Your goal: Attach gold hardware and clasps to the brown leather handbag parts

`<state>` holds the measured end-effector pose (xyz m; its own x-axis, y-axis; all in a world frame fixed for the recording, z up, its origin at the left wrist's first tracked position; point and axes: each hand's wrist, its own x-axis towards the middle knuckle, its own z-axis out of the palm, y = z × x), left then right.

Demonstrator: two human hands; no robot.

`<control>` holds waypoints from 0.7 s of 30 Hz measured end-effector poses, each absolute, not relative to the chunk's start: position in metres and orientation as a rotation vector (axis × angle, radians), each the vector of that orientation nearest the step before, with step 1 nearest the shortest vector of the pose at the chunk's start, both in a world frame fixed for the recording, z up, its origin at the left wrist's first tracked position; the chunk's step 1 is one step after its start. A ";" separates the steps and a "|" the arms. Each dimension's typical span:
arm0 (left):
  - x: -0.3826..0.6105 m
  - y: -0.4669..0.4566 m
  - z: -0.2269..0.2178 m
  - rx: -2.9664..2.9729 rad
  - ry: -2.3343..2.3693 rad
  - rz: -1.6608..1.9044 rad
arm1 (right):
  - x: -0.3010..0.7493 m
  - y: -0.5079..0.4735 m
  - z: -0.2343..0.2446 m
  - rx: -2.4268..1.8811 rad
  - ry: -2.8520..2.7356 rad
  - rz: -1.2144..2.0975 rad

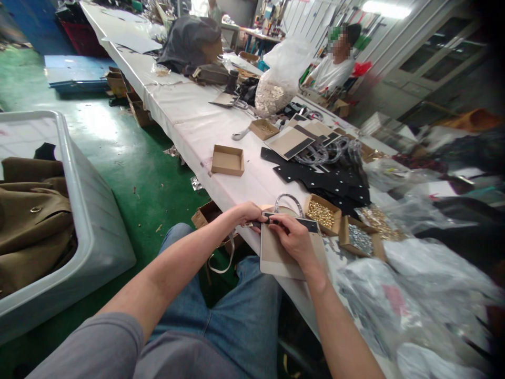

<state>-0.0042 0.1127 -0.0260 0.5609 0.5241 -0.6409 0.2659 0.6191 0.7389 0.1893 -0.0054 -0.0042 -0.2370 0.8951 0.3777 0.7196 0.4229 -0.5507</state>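
Beige with a black strip (312,225) along its top, the panel (278,258) lay at the near edge of the surface (177,118), partly beneath the right hand (295,236), whose bent fingers met the strip near its left end. Curled fingers of the left hand (251,213) were at the panel's upper left corner, close to the right fingertips; whether either hand gripped anything could not be told. A clear-wrapped handle (291,198) arched beyond the strip, near a box of gold studs (321,213).
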 end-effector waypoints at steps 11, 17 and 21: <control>-0.003 0.118 -0.033 0.882 0.997 0.138 | 0.190 -0.006 -0.008 -1.328 -2.031 0.346; -0.003 0.117 -0.031 0.903 1.012 0.133 | 0.191 -0.007 -0.007 -1.358 -2.023 0.375; -0.004 0.115 -0.027 0.915 1.009 0.157 | 0.188 -0.009 -0.003 -1.396 -1.971 0.392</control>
